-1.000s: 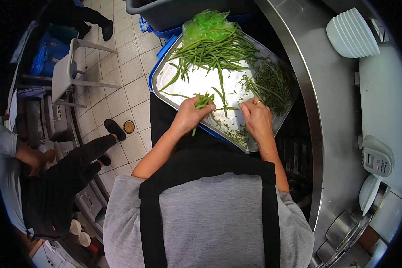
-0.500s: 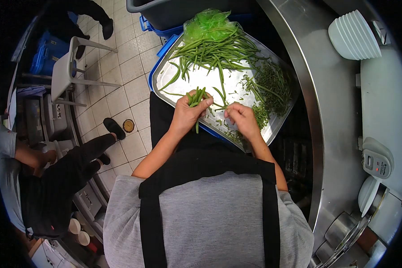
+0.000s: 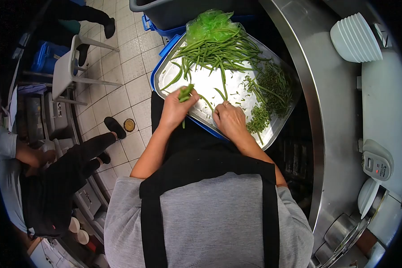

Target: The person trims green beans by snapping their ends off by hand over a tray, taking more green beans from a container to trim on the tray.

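A metal tray [image 3: 279,127] lies tilted in front of me on a blue lid. Long green beans [image 3: 219,51] are heaped at its far side beside a green plastic bag [image 3: 210,27]. My left hand [image 3: 176,107] is closed around a small bunch of green beans [image 3: 186,92] over the tray's left edge. My right hand [image 3: 230,118] is curled low over the tray's near part, knuckles up; its fingertips are hidden. Small bean pieces [image 3: 258,119] lie in a pile just right of it. Darker thin trimmings [image 3: 274,87] cover the tray's right corner.
A metal counter [image 3: 339,116] curves along the right, with stacked white bowls [image 3: 355,38], a scale [image 3: 377,164] and metal pots [image 3: 341,228]. A grey bin [image 3: 174,13] stands beyond the tray. At left are a white stool [image 3: 64,69] and a co-worker's dark-clothed legs [image 3: 82,156].
My left hand has moved left with its beans. My right hand went left from the trimmings, then down and turned knuckles up. Small pieces beside it are now gathered in a pile.
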Action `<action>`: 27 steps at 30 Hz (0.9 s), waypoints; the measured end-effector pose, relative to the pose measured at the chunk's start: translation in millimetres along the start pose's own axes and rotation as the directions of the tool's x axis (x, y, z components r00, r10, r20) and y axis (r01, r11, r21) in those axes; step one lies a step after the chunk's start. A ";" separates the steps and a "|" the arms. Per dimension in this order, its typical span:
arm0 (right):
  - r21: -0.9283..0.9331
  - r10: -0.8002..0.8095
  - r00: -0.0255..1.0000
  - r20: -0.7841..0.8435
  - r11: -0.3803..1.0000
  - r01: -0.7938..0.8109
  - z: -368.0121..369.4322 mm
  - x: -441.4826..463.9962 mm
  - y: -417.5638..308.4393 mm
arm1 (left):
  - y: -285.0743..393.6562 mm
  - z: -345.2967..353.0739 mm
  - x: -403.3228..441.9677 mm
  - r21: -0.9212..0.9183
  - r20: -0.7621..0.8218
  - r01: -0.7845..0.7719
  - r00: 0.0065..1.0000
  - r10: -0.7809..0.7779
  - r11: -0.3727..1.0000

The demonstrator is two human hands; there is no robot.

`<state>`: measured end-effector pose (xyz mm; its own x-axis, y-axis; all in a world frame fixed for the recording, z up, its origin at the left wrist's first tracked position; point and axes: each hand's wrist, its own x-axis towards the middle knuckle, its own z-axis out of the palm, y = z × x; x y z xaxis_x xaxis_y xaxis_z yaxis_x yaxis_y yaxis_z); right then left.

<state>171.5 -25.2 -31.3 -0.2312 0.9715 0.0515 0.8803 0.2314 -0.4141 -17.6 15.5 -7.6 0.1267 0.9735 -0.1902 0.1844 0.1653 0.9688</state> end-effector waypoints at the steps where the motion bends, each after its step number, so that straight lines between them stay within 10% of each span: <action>1: 0.002 -0.004 1.000 -0.001 1.000 0.004 0.2 -0.9 1.2 | -4.1 2.8 -0.8 0.089 0.041 -0.042 0.998 0.039 0.995; 9: 0.033 -0.058 0.990 -0.125 0.997 0.063 -36.9 -7.4 -5.8 | -5.0 30.1 -9.1 0.411 0.317 -0.374 0.914 0.254 0.831; 16: 0.511 0.274 0.916 -0.292 0.855 -0.093 -49.2 -3.7 19.5 | 3.4 36.8 -9.5 0.062 0.276 -0.058 0.960 0.038 0.996; 20: 0.680 0.372 0.920 0.120 0.644 -0.349 -55.0 -12.7 24.6 | 3.1 30.9 -3.0 -0.244 0.238 0.128 0.969 -0.069 0.961; 23: 0.669 0.165 0.978 0.129 0.714 -0.209 -40.7 -18.2 24.2 | 3.4 30.0 -2.2 -0.393 0.171 0.116 0.984 -0.052 0.912; 27: 0.824 0.149 0.910 0.387 0.386 -0.414 -36.9 -19.3 19.9 | 11.0 29.2 -5.5 -0.501 0.134 0.163 0.985 -0.111 0.850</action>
<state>208.8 -37.5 -7.0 -0.2392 0.8990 -0.3669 0.0945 -0.3545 -0.9303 12.2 7.3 -0.5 0.2345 0.9194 -0.3157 -0.3110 0.3786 0.8717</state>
